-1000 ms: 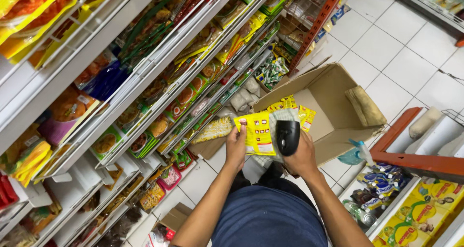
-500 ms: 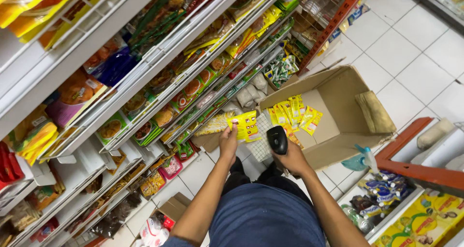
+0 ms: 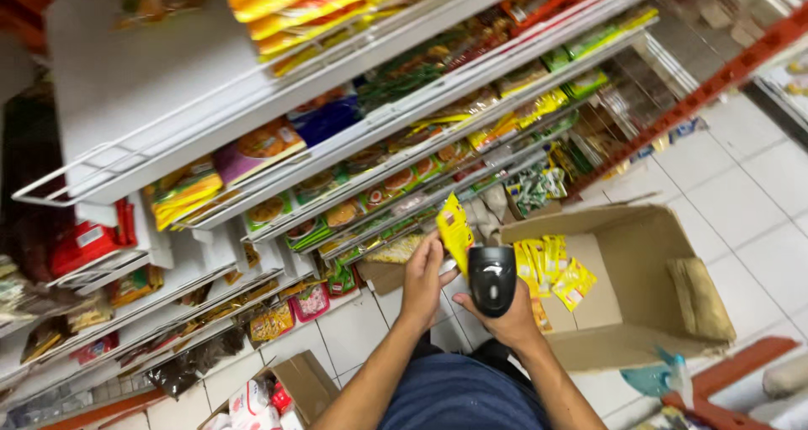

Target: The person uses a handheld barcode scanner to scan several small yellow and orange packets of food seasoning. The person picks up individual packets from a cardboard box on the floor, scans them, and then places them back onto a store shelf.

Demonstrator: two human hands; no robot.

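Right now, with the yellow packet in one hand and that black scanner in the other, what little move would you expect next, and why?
Probably turning the yellow packet flat toward the scanner. The left hand holds it edge-on just above the scanner's head, which the right hand grips, so its face seems not yet square to it. More yellow packets wait in the open cardboard box.

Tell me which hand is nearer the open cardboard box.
Right. The right hand, gripping the black scanner, overlaps the cardboard box's near edge; the left hand holds a yellow packet farther off.

Single head camera is looking steeply down, tilted, close over both hands, shelves (image 3: 337,144) running left, floor (image 3: 741,177) lying right.
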